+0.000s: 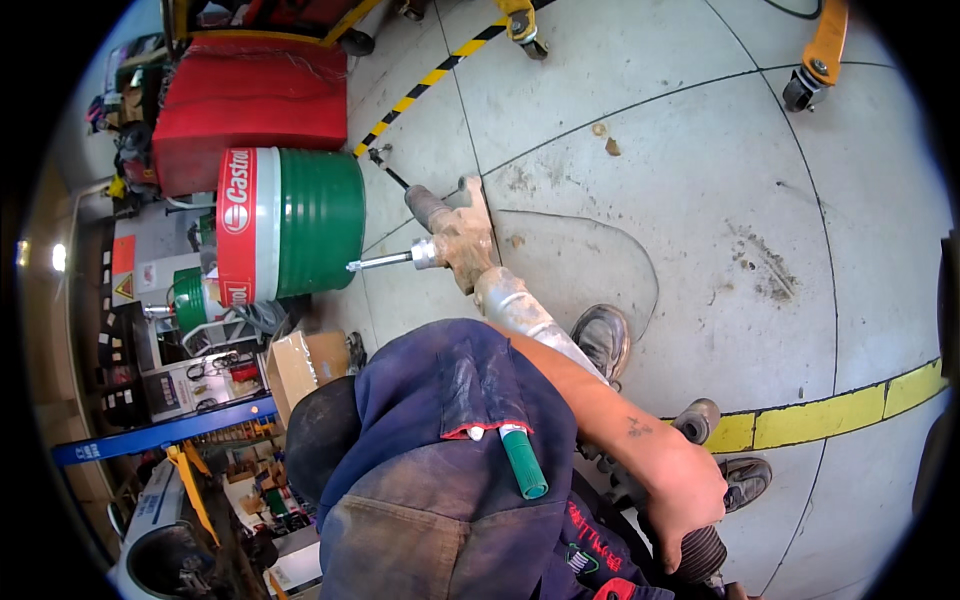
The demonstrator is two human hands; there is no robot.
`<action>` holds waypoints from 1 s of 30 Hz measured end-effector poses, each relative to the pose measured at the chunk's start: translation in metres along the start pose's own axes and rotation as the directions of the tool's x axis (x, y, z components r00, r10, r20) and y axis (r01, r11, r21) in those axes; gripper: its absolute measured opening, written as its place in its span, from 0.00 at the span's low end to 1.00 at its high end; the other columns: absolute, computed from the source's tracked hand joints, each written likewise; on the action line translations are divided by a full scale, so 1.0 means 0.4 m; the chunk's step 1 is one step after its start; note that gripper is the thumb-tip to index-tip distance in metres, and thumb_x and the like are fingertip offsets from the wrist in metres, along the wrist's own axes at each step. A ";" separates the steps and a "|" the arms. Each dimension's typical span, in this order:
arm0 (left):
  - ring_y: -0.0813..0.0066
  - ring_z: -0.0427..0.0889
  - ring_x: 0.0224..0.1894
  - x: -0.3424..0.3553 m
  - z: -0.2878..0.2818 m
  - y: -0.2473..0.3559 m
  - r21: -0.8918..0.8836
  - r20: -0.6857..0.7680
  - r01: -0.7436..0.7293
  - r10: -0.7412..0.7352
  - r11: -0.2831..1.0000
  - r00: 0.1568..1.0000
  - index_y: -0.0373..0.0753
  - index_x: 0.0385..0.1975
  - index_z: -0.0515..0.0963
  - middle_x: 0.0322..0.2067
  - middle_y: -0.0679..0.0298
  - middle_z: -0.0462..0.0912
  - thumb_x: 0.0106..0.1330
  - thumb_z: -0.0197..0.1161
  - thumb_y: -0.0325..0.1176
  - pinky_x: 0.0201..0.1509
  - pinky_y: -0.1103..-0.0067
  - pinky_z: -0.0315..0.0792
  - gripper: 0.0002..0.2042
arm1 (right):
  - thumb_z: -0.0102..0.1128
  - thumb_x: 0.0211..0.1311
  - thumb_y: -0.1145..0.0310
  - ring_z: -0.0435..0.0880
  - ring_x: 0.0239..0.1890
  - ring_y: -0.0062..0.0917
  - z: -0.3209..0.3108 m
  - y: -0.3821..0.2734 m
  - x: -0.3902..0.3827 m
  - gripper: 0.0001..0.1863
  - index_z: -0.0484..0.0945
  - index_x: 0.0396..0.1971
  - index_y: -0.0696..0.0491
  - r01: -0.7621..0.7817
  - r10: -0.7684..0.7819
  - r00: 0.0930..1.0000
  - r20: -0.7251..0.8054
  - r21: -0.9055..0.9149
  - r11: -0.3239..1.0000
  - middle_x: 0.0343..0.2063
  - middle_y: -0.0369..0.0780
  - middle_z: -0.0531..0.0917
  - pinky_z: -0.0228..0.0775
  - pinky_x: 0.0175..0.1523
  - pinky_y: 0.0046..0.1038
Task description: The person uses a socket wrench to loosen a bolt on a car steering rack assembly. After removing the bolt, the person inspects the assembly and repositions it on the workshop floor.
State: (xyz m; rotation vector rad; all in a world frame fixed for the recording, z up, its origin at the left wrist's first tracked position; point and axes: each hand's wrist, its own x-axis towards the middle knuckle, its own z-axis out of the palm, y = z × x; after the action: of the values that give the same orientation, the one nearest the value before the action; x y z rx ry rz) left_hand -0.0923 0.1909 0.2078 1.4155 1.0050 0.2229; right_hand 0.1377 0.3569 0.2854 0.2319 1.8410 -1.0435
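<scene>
My left arm in a dark blue sleeve bends at the elbow and crosses toward the lower right. At its end, my left hand (688, 505) is closed round the ribbed black rubber boot (703, 552) of what looks like a steering rack. The rack's pale metal tube (525, 308) runs beneath my forearm toward a dirty tan housing (466, 240). A shiny splined shaft (385, 261) sticks out of that housing. A tie rod (392, 172) extends from its far end. My fingertips are mostly hidden behind the boot, and my right hand is out of view.
A green, white and red drum (320, 220) stands at the left beside a red cabinet (255, 110). An opened cardboard box (305, 362) lies nearer. Yellow-orange caster legs (822, 45) stand on the far floor. My shoes (601, 340) flank the rack, and a yellow floor stripe (805, 428) runs past.
</scene>
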 end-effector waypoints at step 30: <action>0.59 0.84 0.32 0.054 0.032 0.005 -0.054 -0.177 0.034 -0.043 0.998 0.983 0.37 0.24 0.84 0.24 0.56 0.84 0.38 0.70 0.60 0.35 0.68 0.76 0.28 | 0.46 0.69 0.60 0.77 0.36 0.57 -0.028 -0.035 0.046 0.21 0.72 0.52 0.60 -0.247 0.241 0.964 0.114 0.036 0.968 0.31 0.60 0.78 0.69 0.38 0.47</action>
State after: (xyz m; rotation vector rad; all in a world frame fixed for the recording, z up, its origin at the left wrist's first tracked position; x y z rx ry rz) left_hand -0.0700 0.1968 0.1981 1.3462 1.1640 0.3487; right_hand 0.1131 0.3517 0.2801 0.4131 1.6423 -0.9121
